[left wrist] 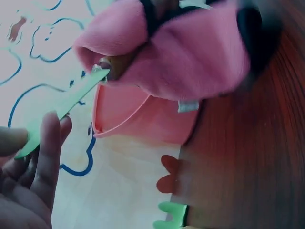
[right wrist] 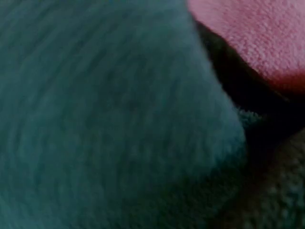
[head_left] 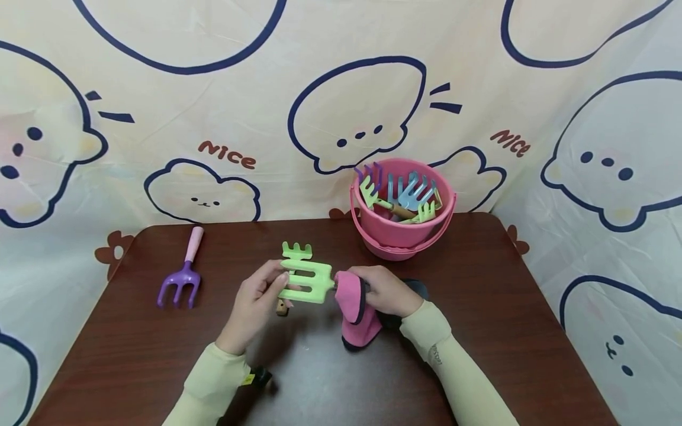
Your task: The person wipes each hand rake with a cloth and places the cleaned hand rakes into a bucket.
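My left hand [head_left: 254, 307] pinches the tines of a light green garden hand fork [head_left: 319, 283], seen edge-on in the left wrist view. Wrapped about the fork's handle end is a pink cloth [head_left: 351, 299] with dark edging, which my right hand [head_left: 385, 289] grips. Dark teal fabric [right wrist: 114, 109] fills most of the right wrist view, with pink cloth at its upper right. The fork's handle is mostly hidden by the cloth. Behind the fork lies a small green rake [head_left: 296, 251] on the table, its handle partly covered from view.
A purple hand fork [head_left: 181, 281] with a pink handle lies at the table's left. Toward the back right stands a pink bucket [head_left: 394, 232] holding several green, blue and purple garden tools. The brown table [head_left: 511, 331] meets a printed cloth backdrop behind.
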The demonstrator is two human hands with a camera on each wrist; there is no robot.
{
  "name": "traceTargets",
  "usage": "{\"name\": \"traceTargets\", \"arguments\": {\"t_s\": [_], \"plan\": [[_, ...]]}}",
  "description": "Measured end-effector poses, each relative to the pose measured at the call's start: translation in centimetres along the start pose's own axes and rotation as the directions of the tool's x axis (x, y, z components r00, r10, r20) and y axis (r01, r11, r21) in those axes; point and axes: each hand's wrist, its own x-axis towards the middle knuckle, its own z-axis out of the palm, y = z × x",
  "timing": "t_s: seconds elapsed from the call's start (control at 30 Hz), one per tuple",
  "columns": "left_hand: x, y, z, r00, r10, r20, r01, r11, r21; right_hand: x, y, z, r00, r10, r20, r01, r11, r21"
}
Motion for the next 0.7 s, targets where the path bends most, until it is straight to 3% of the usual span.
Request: {"name": "traceTargets", "arguments": {"t_s": [0.1,0.2,0.27,0.37,0.47,0.7], "plan": [[0.4,-0.1,-0.6,0.995,-0.062,-0.076,0.055,0.994,-0.091,-0.2,0.4,-0.6,0.999,0.028,-0.043,-0.030,0.998,-0.056],[0.8,-0.3,-1.5,0.981,-0.071,-0.180,0.034,0.979,-0.199,-0.6,1.0,-1.6,0.994,0.050,-0.102,-0.057,0.996,-0.066],[1.0,-0.4,-2.3,0.962,-0.073,-0.262,-0.012,0.952,-0.307,-0.8,1.4,-2.2,0.987,0.055,-0.148,-0.068,0.994,-0.086],[1.2,-0.5,-3.2,0.931,-0.079,-0.357,-0.097,0.888,-0.450,-1.0,1.8,-2.6,0.981,0.079,-0.177,-0.105,0.984,-0.146],[1.2,-0.6,-3.2,0.922,-0.081,-0.378,-0.137,0.846,-0.515,-0.7,2.2,-2.2,0.983,0.129,-0.134,-0.154,0.967,-0.204],[1.6,0.0,-1.0,0.937,-0.080,-0.340,-0.132,0.821,-0.555,-0.1,3.1,-0.4,0.974,0.220,-0.047,-0.223,0.921,-0.320]]}}
